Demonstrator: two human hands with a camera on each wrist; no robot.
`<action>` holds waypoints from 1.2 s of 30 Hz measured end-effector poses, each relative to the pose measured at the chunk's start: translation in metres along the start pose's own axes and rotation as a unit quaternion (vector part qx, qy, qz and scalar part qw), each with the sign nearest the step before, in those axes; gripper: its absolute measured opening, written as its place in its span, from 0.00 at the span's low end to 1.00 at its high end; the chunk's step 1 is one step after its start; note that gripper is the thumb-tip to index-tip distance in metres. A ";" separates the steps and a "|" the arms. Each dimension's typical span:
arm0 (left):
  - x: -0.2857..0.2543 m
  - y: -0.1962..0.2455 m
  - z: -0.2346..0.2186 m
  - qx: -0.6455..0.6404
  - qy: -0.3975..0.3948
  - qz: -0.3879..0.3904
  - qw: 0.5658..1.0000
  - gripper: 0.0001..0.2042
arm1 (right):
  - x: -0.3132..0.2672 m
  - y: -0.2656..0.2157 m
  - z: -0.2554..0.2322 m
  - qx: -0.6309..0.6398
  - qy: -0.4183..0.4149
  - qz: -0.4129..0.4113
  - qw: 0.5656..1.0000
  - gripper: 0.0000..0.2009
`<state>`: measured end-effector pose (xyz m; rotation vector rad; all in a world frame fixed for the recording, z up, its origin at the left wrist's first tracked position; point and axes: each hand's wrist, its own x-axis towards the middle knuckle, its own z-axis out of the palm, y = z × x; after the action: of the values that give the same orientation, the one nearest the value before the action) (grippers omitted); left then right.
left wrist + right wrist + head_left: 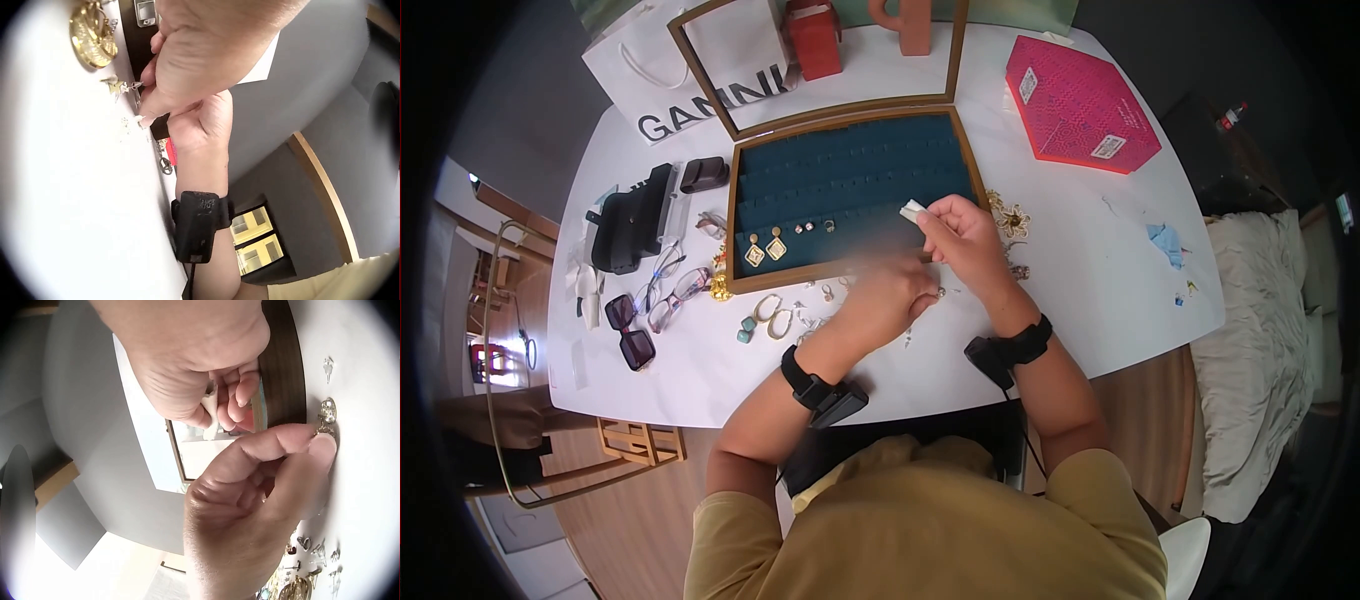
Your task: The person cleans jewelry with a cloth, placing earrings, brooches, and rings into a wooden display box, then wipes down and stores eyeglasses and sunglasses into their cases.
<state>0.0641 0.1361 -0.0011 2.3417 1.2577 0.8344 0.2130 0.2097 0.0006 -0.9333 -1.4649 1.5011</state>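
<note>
Apparently picking up for wiping: pinching small earring [325, 429] at worktop [1100, 285], near side of box [860, 165], with closed left hand [888, 302]; gripping white cloth [912, 210] in curled right hand [968, 243], above box's near-right corner. Next, probably lift clear, then wipe.

on the table [1120, 270], the jewellery case [735, 210] lies before the person [970, 520], earrings [776, 246] in its near left corner; sunglasses [637, 348] sit left, a shopping bag [625, 75] behind (a box [1085, 105], i see, back right).
</note>
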 end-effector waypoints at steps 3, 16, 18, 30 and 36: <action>0.000 0.000 0.000 -0.020 -0.011 -0.009 1.000 0.05 | 0.000 0.000 0.000 0.006 -0.001 -0.001 1.000 0.08; -0.006 -0.020 -0.022 -0.490 0.102 -0.239 0.832 0.06 | -0.002 -0.001 0.000 -0.002 0.013 -0.017 1.000 0.08; -0.004 -0.019 -0.027 -0.571 0.125 -0.297 0.755 0.06 | -0.004 -0.001 0.002 -0.008 0.003 -0.031 0.999 0.08; -0.008 -0.036 -0.018 -0.618 0.119 -0.282 0.724 0.07 | -0.008 -0.002 0.004 0.004 -0.074 -0.060 0.995 0.05; -0.007 -0.030 -0.017 -0.554 0.103 -0.286 0.775 0.07 | -0.007 -0.003 0.003 -0.003 -0.052 -0.062 0.997 0.05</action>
<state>0.0311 0.1475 -0.0070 0.8827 0.9971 1.1654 0.2129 0.2016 0.0036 -0.7633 -1.5727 1.4737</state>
